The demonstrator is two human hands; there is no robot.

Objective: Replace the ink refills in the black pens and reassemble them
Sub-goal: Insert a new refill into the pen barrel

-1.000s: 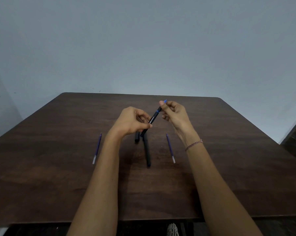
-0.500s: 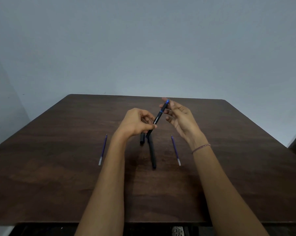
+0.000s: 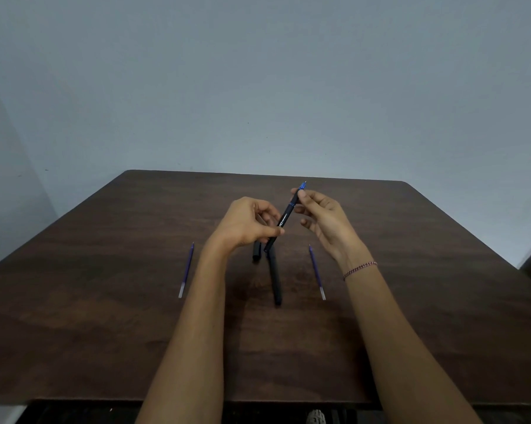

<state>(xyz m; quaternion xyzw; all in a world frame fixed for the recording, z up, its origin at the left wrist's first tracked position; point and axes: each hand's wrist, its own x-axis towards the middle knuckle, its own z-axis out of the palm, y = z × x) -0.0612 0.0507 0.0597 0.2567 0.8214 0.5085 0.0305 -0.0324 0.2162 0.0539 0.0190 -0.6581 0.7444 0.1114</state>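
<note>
While our left hand (image 3: pixel 246 223) grips the raised pen (image 3: pixel 284 220), right hand (image 3: pixel 325 218) pinching its tip, beneath lie one second pen (image 3: pixel 275 276), one half-hidden cap (image 3: pixel 256 252); two refills (image 3: pixel 186 270) (image 3: pixel 317 272) flank.

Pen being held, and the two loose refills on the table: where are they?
Held pen (image 3: pixel 282 221): head view, barrel's white lettering.
Left refill (image 3: pixel 186 270): head view, middle of tube.
Right refill (image 3: pixel 316 272): head view, middle of tube.

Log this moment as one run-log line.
left hand grips black pen | right hand pinches blue tip | table: second pen, cap, left refill, right refill
</note>
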